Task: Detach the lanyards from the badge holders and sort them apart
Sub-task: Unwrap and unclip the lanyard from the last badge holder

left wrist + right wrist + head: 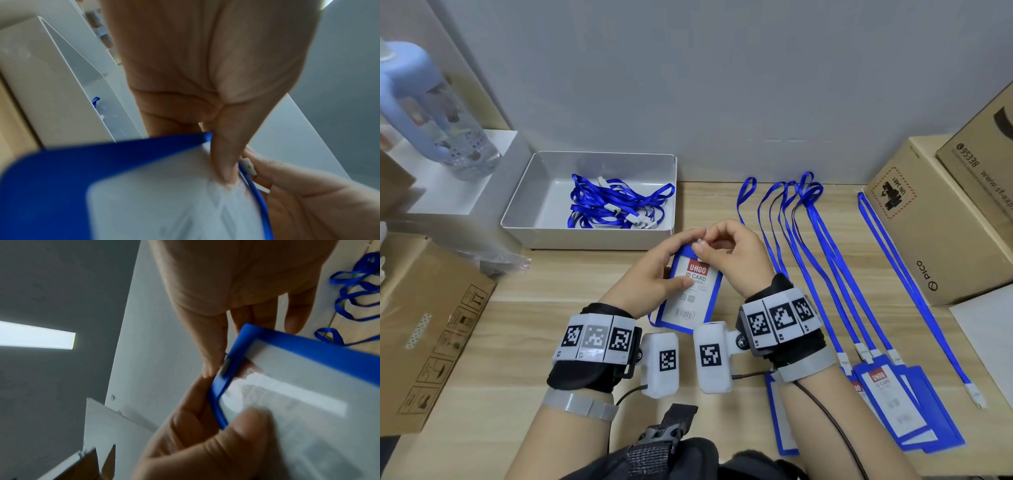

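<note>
My left hand [671, 263] grips a blue badge holder [690, 291] with a white ID card, lifted above the table's middle. At the holder's top edge my right hand [717, 245] pinches the white lanyard clip [700, 241]. In the left wrist view my thumb [224, 162] presses the holder [102, 170] next to the clip [248, 167], and a blue strap [259, 198] runs along its edge. The right wrist view shows the clip [225, 368] at the holder's [287, 386] slot, between my fingertips. Several detached blue lanyards [616, 202] lie in a white tray [524, 192].
Several lanyards [818, 246] still clipped to badge holders [887, 404] lie in rows on the wooden table at the right. One lone lanyard [914, 291] lies beside cardboard boxes [941, 212]. Another box [424, 325] and a water bottle [431, 102] stand at the left.
</note>
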The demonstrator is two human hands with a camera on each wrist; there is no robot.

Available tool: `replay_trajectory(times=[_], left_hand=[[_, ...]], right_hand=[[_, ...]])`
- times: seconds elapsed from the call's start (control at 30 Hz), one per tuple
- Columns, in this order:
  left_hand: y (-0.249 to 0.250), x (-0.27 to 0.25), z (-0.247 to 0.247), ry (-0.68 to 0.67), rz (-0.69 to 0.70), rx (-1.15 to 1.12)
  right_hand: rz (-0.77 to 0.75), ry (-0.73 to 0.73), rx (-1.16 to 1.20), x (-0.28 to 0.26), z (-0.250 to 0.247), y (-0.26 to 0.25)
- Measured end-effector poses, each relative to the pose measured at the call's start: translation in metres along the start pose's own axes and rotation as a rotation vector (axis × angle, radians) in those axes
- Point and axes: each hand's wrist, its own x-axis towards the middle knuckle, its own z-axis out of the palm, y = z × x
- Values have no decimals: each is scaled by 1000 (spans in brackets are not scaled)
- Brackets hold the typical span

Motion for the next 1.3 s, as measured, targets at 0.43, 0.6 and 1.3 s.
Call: replay_trajectory(times=[0.43,0.6,1.3], left_hand=[[-6,2,-3,118,-33,-104],[-10,4,-3,146,7,1],[-13,5,5,252,22,-230]], right_hand=[[132,82,371,-1,-10,-5],[62,83,284,-3,-5,-7],[117,45,500,-3,-8,-7]])
